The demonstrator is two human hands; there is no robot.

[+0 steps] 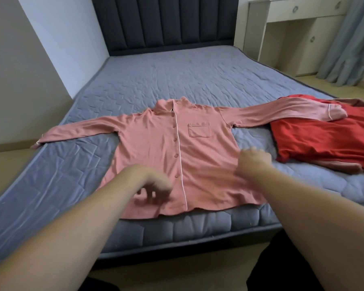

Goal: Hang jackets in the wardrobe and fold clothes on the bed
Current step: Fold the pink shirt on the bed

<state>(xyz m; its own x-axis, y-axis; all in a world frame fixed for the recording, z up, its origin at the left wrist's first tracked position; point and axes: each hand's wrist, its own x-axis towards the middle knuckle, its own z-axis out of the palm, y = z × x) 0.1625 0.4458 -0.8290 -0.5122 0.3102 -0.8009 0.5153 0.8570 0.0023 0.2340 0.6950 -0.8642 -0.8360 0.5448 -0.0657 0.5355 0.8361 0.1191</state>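
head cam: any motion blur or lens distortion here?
Head view: both hands smeared by motion, left hand worse than right hand; pink shirt and its buttons sharp; wide-angle bowing curves the bed edges; soft daylight, no glare.

A: What lies on the bed (160, 76)?
B: A pink buttoned shirt (200, 156), spread flat, one sleeve over a red garment (324, 139).
A: And the hands?
B: The left hand (156, 186) and right hand (253, 160) rest on it, blurred.

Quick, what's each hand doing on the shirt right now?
Left hand: fingers loosely curled, touching the pink shirt near its hem; holds nothing.
Right hand: on the shirt's side edge; blurred, grip cannot be told.
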